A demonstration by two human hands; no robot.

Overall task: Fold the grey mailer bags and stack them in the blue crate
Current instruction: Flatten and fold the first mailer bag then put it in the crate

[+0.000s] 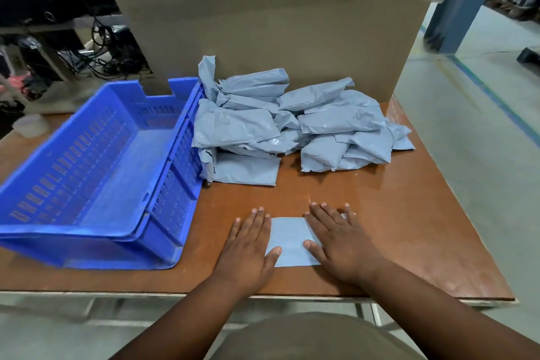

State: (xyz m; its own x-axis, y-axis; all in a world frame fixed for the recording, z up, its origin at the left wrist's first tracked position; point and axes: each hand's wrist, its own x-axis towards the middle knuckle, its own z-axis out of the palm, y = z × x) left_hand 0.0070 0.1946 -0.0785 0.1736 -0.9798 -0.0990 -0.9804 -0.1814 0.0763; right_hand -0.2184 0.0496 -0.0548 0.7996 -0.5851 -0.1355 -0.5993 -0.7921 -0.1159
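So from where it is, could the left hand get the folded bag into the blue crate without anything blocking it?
Probably yes. The left hand lies flat on the folded mailer bag, and the blue crate stands just to its left, open-topped and seemingly empty. Only bare table lies between; the bag pile sits farther back.

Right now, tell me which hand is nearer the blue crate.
Left. The left hand lies flat on the left end of the folded mailer bag, just right of the blue crate. The right hand presses the bag's other end, farther from the crate.
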